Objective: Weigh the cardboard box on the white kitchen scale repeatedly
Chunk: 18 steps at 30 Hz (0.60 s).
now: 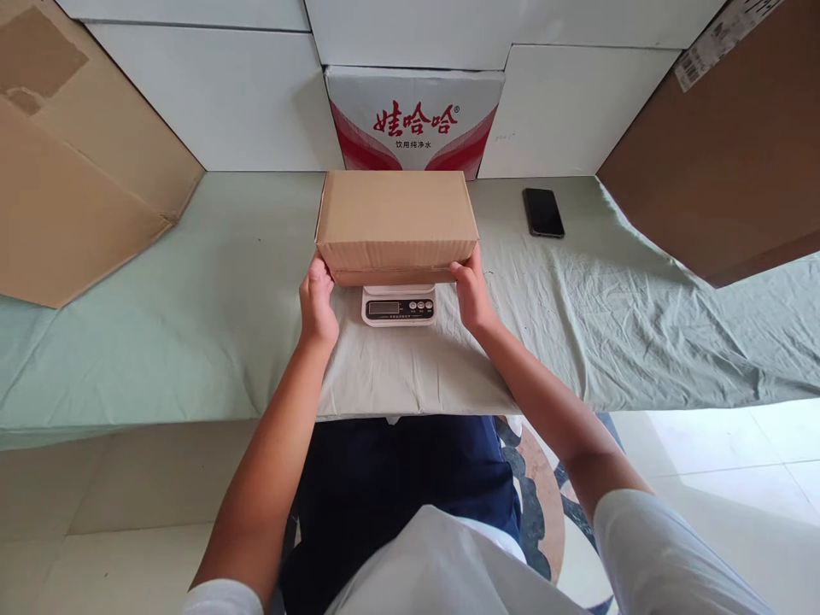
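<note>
Left hand (319, 301) is pressing against the near left corner of a closed cardboard box (397, 220), fingers curled on the box's left edge. Right hand (471, 293) is doing the same at the near right corner, fingers up along the side. Between them the two hands are gripping the box from both ends.

The box is sitting over a small white kitchen scale (398, 305); only the scale's front strip is showing, with a dark display and a row of buttons. Whether the box is resting its full weight on the platform cannot be told from this angle. Display reading too small to make out.

Scale is standing on a pale green cloth (224, 307), wrinkled, covering the table and hanging over the near edge.

Just behind the box, a white carton with red Chinese lettering (413, 115) is standing against white wall panels (218, 94). A black phone (543, 212) is lying flat on the cloth, to the right of the box and well apart from it.

A large brown cardboard sheet (70, 171) is leaning at far left; another brown carton (736, 145) with a label strip is leaning in at far right.
</note>
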Motion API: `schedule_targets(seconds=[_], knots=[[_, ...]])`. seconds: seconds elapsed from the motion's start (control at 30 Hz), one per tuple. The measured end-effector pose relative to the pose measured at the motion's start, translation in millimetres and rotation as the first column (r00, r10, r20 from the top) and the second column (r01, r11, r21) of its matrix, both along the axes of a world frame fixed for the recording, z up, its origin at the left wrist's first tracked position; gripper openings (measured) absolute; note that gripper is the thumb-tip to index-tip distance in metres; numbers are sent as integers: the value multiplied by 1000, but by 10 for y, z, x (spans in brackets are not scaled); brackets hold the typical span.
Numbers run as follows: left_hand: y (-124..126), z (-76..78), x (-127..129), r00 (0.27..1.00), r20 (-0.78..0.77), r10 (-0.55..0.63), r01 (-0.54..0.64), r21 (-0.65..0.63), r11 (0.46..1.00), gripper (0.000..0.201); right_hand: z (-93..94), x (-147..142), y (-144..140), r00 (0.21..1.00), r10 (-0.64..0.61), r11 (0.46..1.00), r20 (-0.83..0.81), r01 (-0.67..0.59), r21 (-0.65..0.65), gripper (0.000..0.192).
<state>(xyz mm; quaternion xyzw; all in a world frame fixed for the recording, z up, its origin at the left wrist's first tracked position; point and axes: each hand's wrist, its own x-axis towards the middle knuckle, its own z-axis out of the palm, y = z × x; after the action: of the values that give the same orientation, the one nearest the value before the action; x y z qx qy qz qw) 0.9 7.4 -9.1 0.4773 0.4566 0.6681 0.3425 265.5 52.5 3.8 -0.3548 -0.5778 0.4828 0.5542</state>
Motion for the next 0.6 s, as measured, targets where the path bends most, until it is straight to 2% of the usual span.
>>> schedule_targets(seconds=[0.2, 0.43, 0.6], knots=[[32, 4, -22, 999, 42, 3, -1, -37, 999, 100, 37, -20, -55, 1000, -5, 1000, -22, 5, 3, 75], [43, -1, -40, 1000, -4, 3, -3, -28, 1000, 101, 70, -29, -84, 1000, -17, 1000, -15, 17, 5, 78], [34, 16, -21, 1000, 21, 3, -3, -27, 1000, 101, 80, -34, -84, 999, -8, 1000, -31, 8, 3, 78]])
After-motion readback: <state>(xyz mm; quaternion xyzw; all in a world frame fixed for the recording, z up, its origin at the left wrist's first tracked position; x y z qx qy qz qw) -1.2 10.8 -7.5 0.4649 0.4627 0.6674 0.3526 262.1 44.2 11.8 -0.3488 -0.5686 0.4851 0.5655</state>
